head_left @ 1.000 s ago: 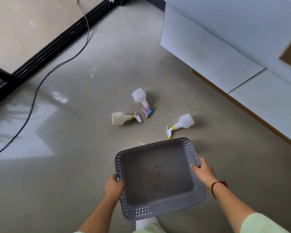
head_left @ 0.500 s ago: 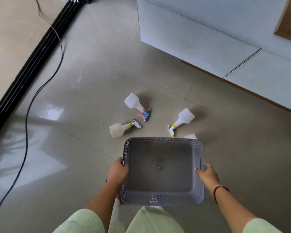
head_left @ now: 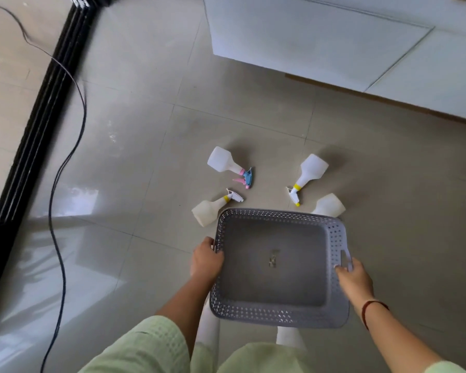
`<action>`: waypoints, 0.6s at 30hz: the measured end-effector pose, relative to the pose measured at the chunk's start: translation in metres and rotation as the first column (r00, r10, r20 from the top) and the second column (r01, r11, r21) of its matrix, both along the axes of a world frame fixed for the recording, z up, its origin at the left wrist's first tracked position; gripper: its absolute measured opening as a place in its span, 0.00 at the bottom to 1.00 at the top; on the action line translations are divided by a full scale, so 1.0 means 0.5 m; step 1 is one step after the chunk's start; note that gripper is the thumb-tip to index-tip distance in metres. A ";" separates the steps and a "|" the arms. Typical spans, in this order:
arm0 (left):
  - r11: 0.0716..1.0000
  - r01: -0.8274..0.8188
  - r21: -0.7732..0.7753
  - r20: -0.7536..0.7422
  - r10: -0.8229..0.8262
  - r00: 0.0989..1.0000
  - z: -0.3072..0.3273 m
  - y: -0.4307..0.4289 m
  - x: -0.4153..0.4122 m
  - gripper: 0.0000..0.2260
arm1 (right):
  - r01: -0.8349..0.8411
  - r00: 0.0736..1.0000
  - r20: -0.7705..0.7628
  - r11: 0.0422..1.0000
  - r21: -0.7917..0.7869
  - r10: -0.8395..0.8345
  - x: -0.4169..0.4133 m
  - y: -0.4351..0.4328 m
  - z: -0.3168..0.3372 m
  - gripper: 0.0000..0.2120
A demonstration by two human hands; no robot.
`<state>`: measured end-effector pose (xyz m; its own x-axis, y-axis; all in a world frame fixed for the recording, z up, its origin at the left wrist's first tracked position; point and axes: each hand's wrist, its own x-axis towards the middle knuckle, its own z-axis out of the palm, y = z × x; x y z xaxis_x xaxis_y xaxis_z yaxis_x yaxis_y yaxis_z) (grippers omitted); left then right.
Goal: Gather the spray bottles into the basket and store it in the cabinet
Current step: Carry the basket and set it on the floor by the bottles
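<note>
I hold an empty grey perforated basket (head_left: 280, 310) above the floor, my left hand (head_left: 205, 259) gripping its left rim and my right hand (head_left: 354, 278) at its right handle. Several white spray bottles lie on the tiles just beyond it. One with a pink and blue trigger (head_left: 226, 165) lies farthest. A cream one with a yellow collar (head_left: 209, 211) lies at the basket's left corner. Another yellow-collared bottle (head_left: 310, 170) lies to the right. A further bottle (head_left: 330, 207) is partly hidden behind the basket's far rim.
A white cabinet (head_left: 320, 41) with closed doors stands at the back right. A black cable (head_left: 57, 170) trails across the glossy floor on the left, beside a black sliding-door track (head_left: 38, 117). My legs in pale green clothing show at the bottom.
I have stepped closer to the bottles, and the view has tilted down. The basket has levelled out and sits nearer the bottles. Both hands keep their grip.
</note>
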<state>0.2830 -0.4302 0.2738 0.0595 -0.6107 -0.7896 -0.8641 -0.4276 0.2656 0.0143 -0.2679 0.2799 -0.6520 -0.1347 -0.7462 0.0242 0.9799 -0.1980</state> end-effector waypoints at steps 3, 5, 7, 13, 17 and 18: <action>0.995 -0.101 0.022 0.013 0.101 0.995 -0.019 -0.032 0.097 0.08 | -0.049 0.999 -0.018 0.997 -0.059 0.048 0.067 -0.084 -0.013 0.15; 0.977 -0.213 0.027 0.042 0.212 0.976 -0.034 -0.041 0.172 0.08 | -0.131 0.991 -0.028 0.986 -0.105 0.129 0.113 -0.158 -0.029 0.13; 0.945 -0.325 0.029 0.072 0.322 0.944 -0.051 -0.037 0.246 0.07 | -0.244 0.970 -0.035 0.957 -0.156 0.242 0.162 -0.237 -0.048 0.09; 0.760 -0.650 -0.020 0.120 0.647 0.753 -0.097 0.008 0.391 0.09 | -0.548 0.835 -0.075 0.809 -0.212 0.546 0.319 -0.456 -0.101 0.16; 0.539 -0.841 -0.056 0.114 0.840 0.531 -0.149 0.044 0.456 0.08 | -0.709 0.684 -0.092 0.630 -0.317 0.723 0.430 -0.569 -0.138 0.12; 0.476 -0.878 -0.059 0.105 0.877 0.469 -0.164 0.052 0.467 0.07 | -0.736 0.649 -0.107 0.586 -0.340 0.753 0.453 -0.590 -0.146 0.11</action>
<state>0.5165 -0.4043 0.1917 0.6439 -0.1877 -0.7417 -0.0567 -0.9785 0.1984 0.2406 -0.5628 0.2071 -0.1800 -0.7933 -0.5817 -0.6672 0.5330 -0.5203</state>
